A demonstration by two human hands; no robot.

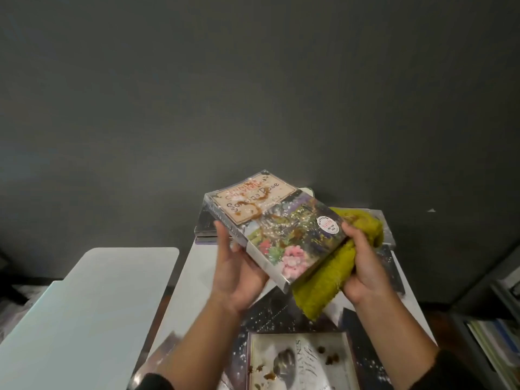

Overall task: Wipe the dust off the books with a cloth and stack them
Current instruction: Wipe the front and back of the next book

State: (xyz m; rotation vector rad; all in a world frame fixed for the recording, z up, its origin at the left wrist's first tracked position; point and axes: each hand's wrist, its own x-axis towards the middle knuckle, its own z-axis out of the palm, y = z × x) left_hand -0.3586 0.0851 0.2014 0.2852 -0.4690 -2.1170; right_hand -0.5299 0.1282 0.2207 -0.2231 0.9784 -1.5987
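A thick book with a flowered cover [277, 225] is held tilted above the white table [197, 277], brown stains and white specks on its front. My left hand [235, 273] grips it from beneath at the spine side. My right hand [363, 266] holds a yellow-green cloth [326, 282] bunched against the book's right edge, thumb on the cover corner. Another book with a pale cover and brown crumbs [298, 361] lies on the table near me. A low stack of books [205, 235] sits at the table's far edge, mostly hidden behind the held book.
A second white surface [92, 305] stands to the left with a gap between it and the table. Dark speckled book covers [270, 313] lie under my arms. A dark grey wall fills the back. Shelving with books [495, 319] is at the right edge.
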